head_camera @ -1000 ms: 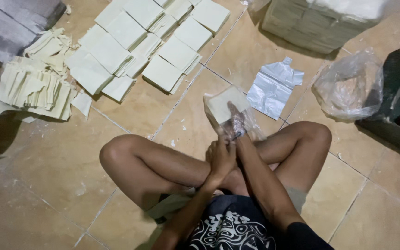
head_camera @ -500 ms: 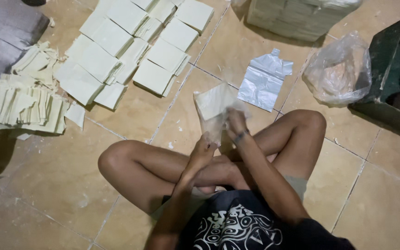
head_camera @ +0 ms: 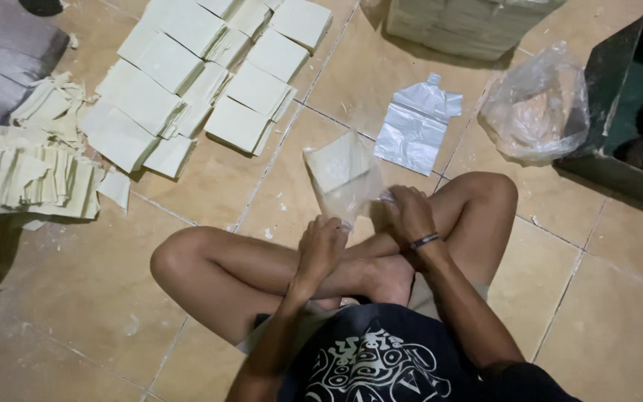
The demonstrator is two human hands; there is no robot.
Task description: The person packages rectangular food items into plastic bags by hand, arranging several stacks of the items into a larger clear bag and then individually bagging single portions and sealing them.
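Resting between both hands' fingers [head_camera: 403,199]: bagged pale slab [head_camera: 340,167]

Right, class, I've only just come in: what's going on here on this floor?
A person sits cross-legged on a tiled floor, holding a clear plastic bag with a pale flat stack inside it. The left hand grips the bag's near end; the right hand, with a dark wristband, pinches its other near corner. Finished packets lie in rows ahead, loose pale sheets to the left, and a pile of flat empty bags beside a crumpled clear bag.
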